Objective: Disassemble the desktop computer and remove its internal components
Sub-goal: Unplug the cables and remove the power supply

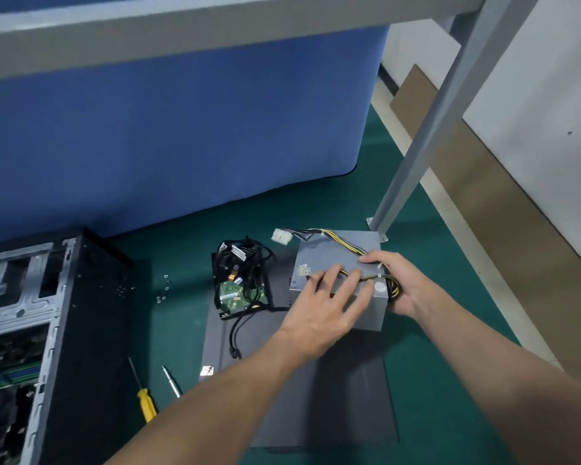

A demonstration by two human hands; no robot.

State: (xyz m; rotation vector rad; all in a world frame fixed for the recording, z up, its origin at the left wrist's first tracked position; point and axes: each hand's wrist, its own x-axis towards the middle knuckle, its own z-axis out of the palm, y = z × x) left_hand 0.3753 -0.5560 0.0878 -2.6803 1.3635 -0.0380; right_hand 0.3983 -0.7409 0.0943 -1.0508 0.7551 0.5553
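A person's left hand point(327, 308) lies open, fingers spread, on the grey power supply point(329, 258), far right of the opened computer case point(91, 313), while the right hand point(403, 283) grips its yellow-and-black cables point(345, 244).

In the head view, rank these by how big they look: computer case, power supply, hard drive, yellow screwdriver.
1. computer case, though it is nearest the camera and cut off by the frame
2. power supply
3. hard drive
4. yellow screwdriver

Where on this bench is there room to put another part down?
Bare green mat lies between the blue screen and the hard drive, and right of the grey panel. Crowded: loose screws beside the case, screwdrivers in front, power supply on the panel's far end.
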